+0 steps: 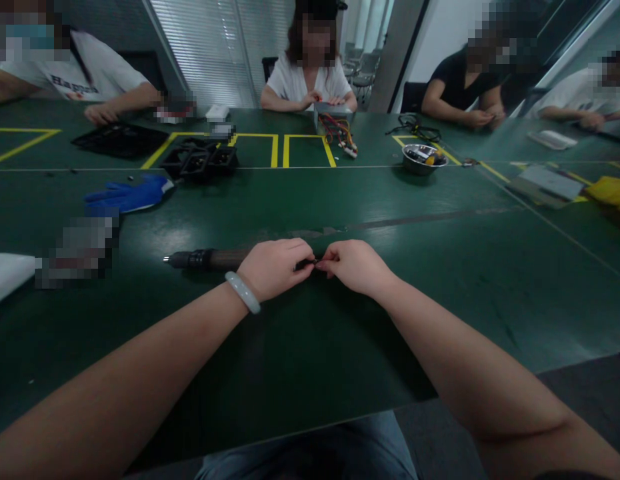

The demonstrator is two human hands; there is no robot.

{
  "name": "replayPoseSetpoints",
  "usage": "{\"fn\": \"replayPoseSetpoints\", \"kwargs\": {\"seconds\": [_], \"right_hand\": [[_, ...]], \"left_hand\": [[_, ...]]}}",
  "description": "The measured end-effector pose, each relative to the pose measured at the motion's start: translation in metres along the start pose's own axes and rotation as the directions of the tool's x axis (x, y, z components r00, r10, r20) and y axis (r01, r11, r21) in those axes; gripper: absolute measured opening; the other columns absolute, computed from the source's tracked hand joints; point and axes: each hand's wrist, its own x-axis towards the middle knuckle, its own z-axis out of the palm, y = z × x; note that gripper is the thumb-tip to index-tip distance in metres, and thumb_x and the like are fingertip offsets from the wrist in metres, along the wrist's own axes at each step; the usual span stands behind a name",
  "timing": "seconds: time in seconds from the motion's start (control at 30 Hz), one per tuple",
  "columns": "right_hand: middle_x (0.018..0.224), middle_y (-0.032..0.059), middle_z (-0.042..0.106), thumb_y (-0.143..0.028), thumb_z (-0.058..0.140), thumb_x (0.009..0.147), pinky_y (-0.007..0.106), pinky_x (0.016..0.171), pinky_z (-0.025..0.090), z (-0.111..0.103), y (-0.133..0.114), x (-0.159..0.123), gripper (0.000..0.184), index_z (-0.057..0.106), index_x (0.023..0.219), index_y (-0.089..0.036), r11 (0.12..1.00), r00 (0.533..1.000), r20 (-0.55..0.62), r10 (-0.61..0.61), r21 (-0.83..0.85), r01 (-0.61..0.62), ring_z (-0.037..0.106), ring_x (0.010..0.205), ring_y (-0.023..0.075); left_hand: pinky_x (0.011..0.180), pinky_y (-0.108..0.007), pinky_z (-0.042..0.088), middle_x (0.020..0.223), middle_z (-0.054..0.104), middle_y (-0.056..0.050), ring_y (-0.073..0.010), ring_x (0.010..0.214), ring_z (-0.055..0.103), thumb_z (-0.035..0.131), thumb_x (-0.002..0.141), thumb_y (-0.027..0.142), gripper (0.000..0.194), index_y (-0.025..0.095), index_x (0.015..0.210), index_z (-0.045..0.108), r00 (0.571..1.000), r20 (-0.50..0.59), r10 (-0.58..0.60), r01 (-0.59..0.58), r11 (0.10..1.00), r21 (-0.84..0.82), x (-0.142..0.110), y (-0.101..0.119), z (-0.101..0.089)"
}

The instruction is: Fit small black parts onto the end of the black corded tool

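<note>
A long dark tube (230,259), with ringed black collars and a small shiny tip at its left end, lies along the green table. It could be a tripod leg, but its kind is not certain. Closed around the tube's right part is my left hand (277,263), which wears a pale bracelet (243,292) at the wrist. My right hand (357,265) pinches at the tube's right end, its fingertips almost meeting the left ones. Whatever small part sits between the right fingertips is too small and dark to make out.
A blue glove (130,194) lies at the left, near a white object (10,273). Beyond are black plastic frames (200,159), a metal bowl (424,159) of small parts, and a wired metal box (334,119) at a person's hands. Several people sit across the green table (300,367).
</note>
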Motion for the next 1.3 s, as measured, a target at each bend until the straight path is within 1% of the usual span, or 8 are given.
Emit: {"fn": "replayPoseSetpoints", "kwargs": {"seconds": [0.4, 0.5, 0.63, 0.73, 0.9, 1.07, 1.2, 1.3], "right_hand": [[0.067, -0.0019, 0.067, -0.038, 0.056, 0.088, 0.024, 0.055, 0.035, 0.009, -0.008, -0.004, 0.024, 0.068, 0.076, -0.021, 0.988, 0.995, -0.039, 0.093, 0.124, -0.087, 0.058, 0.059, 0.0109], [0.069, -0.0010, 0.067, -0.035, 0.061, 0.086, 0.024, 0.058, 0.038, 0.008, -0.010, -0.006, 0.016, 0.065, 0.088, -0.019, 0.987, 0.993, -0.072, 0.099, 0.136, -0.088, 0.060, 0.063, 0.0120], [0.071, -0.0020, 0.066, -0.030, 0.065, 0.084, 0.024, 0.061, 0.038, 0.007, -0.009, -0.006, 0.029, 0.055, 0.109, -0.020, 0.995, 0.983, -0.180, 0.033, 0.099, -0.015, 0.062, 0.069, 0.0136], [0.071, -0.0035, 0.066, -0.026, 0.060, 0.087, 0.024, 0.064, 0.040, 0.005, -0.006, -0.004, 0.030, 0.053, 0.116, -0.022, 0.993, 0.987, -0.154, -0.037, 0.105, 0.053, 0.062, 0.072, 0.0130], [0.076, -0.0030, 0.068, -0.022, 0.056, 0.089, 0.021, 0.067, 0.042, 0.002, -0.002, 0.002, 0.033, 0.057, 0.122, -0.023, 0.986, 0.996, -0.063, -0.067, 0.149, 0.076, 0.063, 0.072, 0.0108], [0.074, -0.0021, 0.069, -0.024, 0.054, 0.090, 0.021, 0.067, 0.042, 0.001, -0.002, 0.005, 0.026, 0.066, 0.113, -0.023, 0.995, 0.997, 0.018, -0.072, 0.073, 0.070, 0.063, 0.067, 0.0102], [0.072, -0.0026, 0.068, -0.028, 0.055, 0.090, 0.021, 0.064, 0.041, 0.000, -0.003, 0.006, 0.022, 0.069, 0.106, -0.023, 0.998, 0.999, 0.024, -0.046, 0.035, 0.045, 0.063, 0.067, 0.0102], [0.071, -0.0023, 0.068, -0.030, 0.054, 0.090, 0.022, 0.061, 0.039, 0.000, -0.003, 0.006, 0.021, 0.070, 0.102, -0.022, 0.999, 0.999, 0.016, -0.040, 0.016, 0.039, 0.062, 0.065, 0.0103]], "left_hand": [[0.066, -0.028, 0.045, 0.093, 0.067, -0.003, -0.0170, 0.083, 0.062, 0.051, 0.089, 0.028, 0.015, 0.020, 0.093, 0.062, 1.000, -0.020, 0.018, -0.018, 0.999, 0.035, -0.001, 0.002, 0.002], [0.066, -0.029, 0.045, 0.093, 0.066, -0.003, -0.0173, 0.082, 0.062, 0.052, 0.088, 0.028, 0.014, 0.019, 0.093, 0.062, 1.000, -0.028, 0.006, -0.004, 0.999, 0.046, -0.001, 0.003, 0.002], [0.069, -0.029, 0.046, 0.093, 0.065, -0.005, -0.0173, 0.082, 0.062, 0.052, 0.088, 0.029, 0.015, 0.018, 0.091, 0.062, 0.999, -0.035, 0.012, -0.011, 0.999, 0.038, -0.001, 0.001, 0.003], [0.072, -0.029, 0.047, 0.093, 0.064, -0.004, -0.0169, 0.082, 0.061, 0.052, 0.089, 0.029, 0.015, 0.018, 0.092, 0.061, 1.000, -0.011, 0.020, -0.020, 1.000, 0.007, 0.000, 0.000, 0.004], [0.075, -0.029, 0.048, 0.092, 0.063, -0.006, -0.0169, 0.084, 0.061, 0.052, 0.089, 0.029, 0.016, 0.016, 0.092, 0.061, 1.000, 0.004, 0.013, -0.013, 0.999, -0.032, 0.001, -0.001, 0.004], [0.079, -0.031, 0.048, 0.096, 0.063, -0.007, -0.0178, 0.089, 0.061, 0.051, 0.090, 0.028, 0.018, 0.015, 0.098, 0.060, 1.000, 0.019, 0.011, -0.010, 0.999, -0.039, 0.000, -0.002, 0.005], [0.076, -0.032, 0.049, 0.100, 0.064, -0.006, -0.0188, 0.088, 0.062, 0.052, 0.089, 0.028, 0.019, 0.018, 0.105, 0.057, 0.999, 0.032, -0.019, 0.019, 0.999, -0.027, 0.000, 0.001, 0.003], [0.081, -0.035, 0.049, 0.107, 0.063, -0.006, -0.0214, 0.096, 0.061, 0.057, 0.085, 0.030, 0.030, 0.019, 0.113, 0.052, 0.999, -0.023, -0.031, 0.030, 0.999, -0.018, -0.001, 0.008, -0.004]]}}
